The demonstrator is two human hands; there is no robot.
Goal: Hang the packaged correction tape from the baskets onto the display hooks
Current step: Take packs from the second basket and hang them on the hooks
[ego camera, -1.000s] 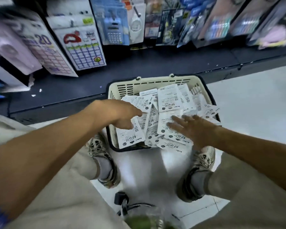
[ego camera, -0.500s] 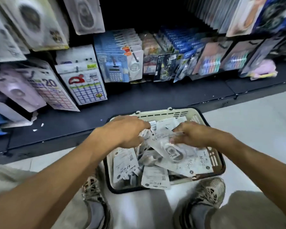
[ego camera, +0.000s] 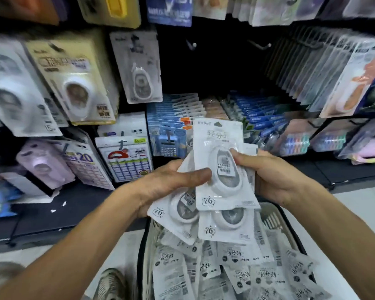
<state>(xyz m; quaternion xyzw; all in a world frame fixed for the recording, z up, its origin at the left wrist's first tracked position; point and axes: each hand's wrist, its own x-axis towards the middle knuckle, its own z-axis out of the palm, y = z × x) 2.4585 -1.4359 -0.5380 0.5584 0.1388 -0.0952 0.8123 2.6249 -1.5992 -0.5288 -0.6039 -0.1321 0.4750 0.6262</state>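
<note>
I see both hands at the centre of the frame, sharing a small fan of correction tape packs point(ego camera: 220, 167) above the basket point(ego camera: 275, 219). My left hand point(ego camera: 169, 182) grips the fan from the left, thumb pressed across the front of the top pack, fingers curled behind. My right hand point(ego camera: 271, 176) pinches the same packs from the right, its fingers point(ego camera: 238, 155) wrapped over the edge of the top one. The top pack stands upright, blister facing me; two more splay out below it. More packs lie loose in the basket at the bottom of the frame. Two bare display hooks point(ego camera: 259, 46) jut from the dark panel at upper centre.
</note>
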